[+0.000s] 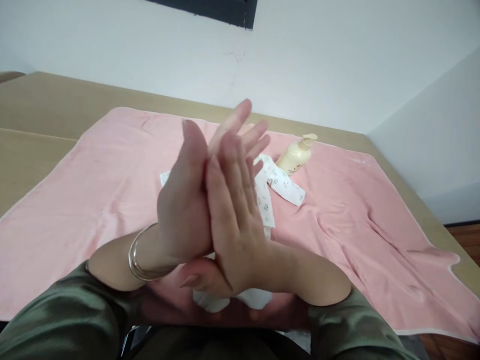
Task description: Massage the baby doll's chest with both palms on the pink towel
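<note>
My left hand (183, 200), with silver bangles at its wrist, is raised upright over the pink cloth. Its fingers are stretched out and its thumb points up. Pressed against its palm is my right hand (240, 225), with straight fingers and its thumb across the heel of the left hand. Nothing shows between the two palms. Behind the hands lies a small white printed garment (287, 187), mostly hidden by them; one sleeve sticks out to the right. Beside that sleeve a cream pump bottle (294, 156) leans on the cloth.
A pink blanket (337, 200) with some folds covers much of the tan table (48, 100). Two white cloth ends (255, 298) show below my wrists, near the front edge. A white wall (318, 65) stands behind the table, with a dark panel (225, 10) at the top.
</note>
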A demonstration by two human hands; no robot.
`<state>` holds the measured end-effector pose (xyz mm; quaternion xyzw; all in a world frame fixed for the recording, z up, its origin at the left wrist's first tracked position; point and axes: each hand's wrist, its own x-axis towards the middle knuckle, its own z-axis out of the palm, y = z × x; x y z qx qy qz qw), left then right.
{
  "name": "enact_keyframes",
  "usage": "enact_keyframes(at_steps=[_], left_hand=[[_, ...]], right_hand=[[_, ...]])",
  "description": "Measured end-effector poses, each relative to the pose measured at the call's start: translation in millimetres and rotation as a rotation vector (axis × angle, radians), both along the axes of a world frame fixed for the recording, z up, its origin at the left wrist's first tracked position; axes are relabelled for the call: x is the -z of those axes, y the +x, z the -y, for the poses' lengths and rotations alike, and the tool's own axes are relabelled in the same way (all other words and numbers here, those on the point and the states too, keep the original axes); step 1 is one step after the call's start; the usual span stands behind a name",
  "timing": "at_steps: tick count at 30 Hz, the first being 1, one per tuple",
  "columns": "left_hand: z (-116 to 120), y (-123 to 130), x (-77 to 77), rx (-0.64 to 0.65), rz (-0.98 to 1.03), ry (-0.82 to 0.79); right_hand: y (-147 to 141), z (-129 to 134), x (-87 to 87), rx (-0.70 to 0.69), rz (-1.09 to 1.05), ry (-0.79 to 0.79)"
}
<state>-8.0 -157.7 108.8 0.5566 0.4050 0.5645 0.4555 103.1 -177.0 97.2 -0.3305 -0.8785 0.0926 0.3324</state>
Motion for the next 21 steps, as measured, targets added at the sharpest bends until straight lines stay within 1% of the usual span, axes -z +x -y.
enact_keyframes(at_steps=[1,2,3,4,6,7,9,11,13,14,16,17,18,19,21], left_hand=[[-3,1,-3.3,0.104,0.086,-0.070],[-8,3,-5.0,0.176,0.163,-0.110],[-13,4,-5.1,0.206,0.214,-0.110],[-20,6,-3.4,0.181,0.230,-0.071],[-37,8,3.3,0.090,0.212,0.016],[-46,8,7.5,0.031,0.215,0.027],[-64,7,16.2,-0.076,0.210,0.037],[-80,4,26.0,-0.152,0.172,0.085],[-97,2,38.3,-0.201,0.099,0.131],[-105,1,45.6,-0.228,0.062,0.129],[-122,1,61.2,-0.281,-0.058,0.071],[-130,1,69.1,-0.302,-0.110,0.034],[-138,2,76.6,-0.319,-0.169,0.008],[-143,3,83.6,-0.338,-0.219,-0.013],[-151,4,96.1,-0.348,-0.309,-0.019]], right_hand=[[-1,1,1.4,-0.023,-0.034,-0.012],[-1,3,1.6,-0.055,-0.056,-0.067],[0,4,0.6,-0.081,-0.078,-0.145],[1,5,-1.0,-0.105,-0.103,-0.224],[3,6,-4.7,-0.172,-0.164,-0.348],[5,4,-6.2,-0.192,-0.201,-0.394],[9,-4,-7.8,-0.185,-0.273,-0.492],[16,-21,-7.3,-0.161,-0.326,-0.613],[25,-46,-3.3,-0.129,-0.348,-0.739],[29,-61,0.8,-0.073,-0.370,-0.765],[35,-90,14.2,0.043,-0.387,-0.775],[36,-103,23.2,0.119,-0.401,-0.714],[35,-114,33.2,0.196,-0.382,-0.617],[33,-124,43.6,0.240,-0.311,-0.535],[26,-137,62.8,0.270,-0.101,-0.406]])
